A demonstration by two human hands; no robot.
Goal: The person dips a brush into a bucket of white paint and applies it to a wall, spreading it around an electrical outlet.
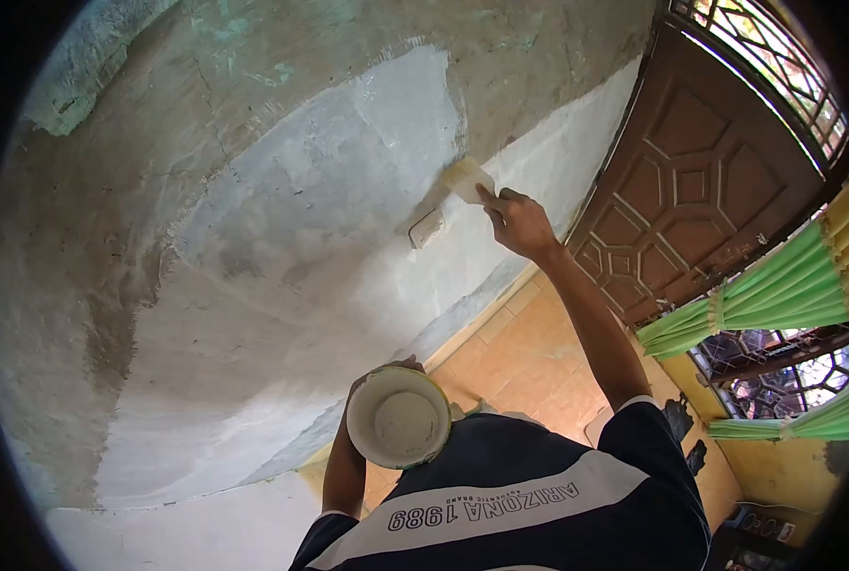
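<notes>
My right hand (523,225) is closed around the handle of a wide paintbrush (468,179), its bristles against the wall (320,190). White paint covers a broad patch of that wall, with bare grey-brown plaster above and to the left. A white wall switch or socket plate (426,229) sits just below the brush. Close to my body, my left hand (407,364) grips a round paint bucket (400,417) from its far side; most of its fingers are hidden behind the bucket. Whitish paint shows inside the bucket.
A brown panelled door (693,181) stands at the right of the wall. Green curtains (777,281) hang by a grilled window (777,366). Orange floor tiles (510,343) lie below. Dark items (753,538) are at the lower right corner.
</notes>
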